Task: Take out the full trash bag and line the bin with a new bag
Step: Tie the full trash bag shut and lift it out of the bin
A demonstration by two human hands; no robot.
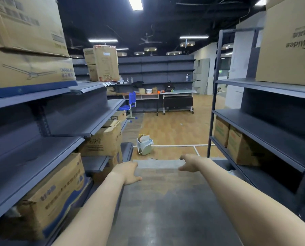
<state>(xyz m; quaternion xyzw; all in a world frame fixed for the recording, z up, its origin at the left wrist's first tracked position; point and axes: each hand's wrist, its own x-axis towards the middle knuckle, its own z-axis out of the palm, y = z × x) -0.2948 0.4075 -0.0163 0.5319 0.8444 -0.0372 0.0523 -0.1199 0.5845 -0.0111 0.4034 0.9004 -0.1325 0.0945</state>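
A person stands in a walkway between two rows of dark shelves, with both arms held out in front. The left hand (128, 172) is loose and holds nothing, and the right hand (189, 163) is loose and holds nothing too, with the fingers a little spread. The bin (145, 148) sits far ahead on the wooden floor, past the end of the left shelves (41, 153), well apart from both hands. It stands straight up, taller than it is wide, so its long way runs up and down. It lies straight ahead, in the gap between the two hands and a bit closer to the left one, so I think the left hand would get there first. A light trash bag (141, 147) lines the bin and folds over its rim, and paper rubbish sticks up out of the top, so it looks full. I count one bin, one full bag and two free hands. I do not see a new bag anywhere. The person needs to walk closer before grabbing anything. Far behind the bin are a blue chair (130, 103) and long tables (176, 94).
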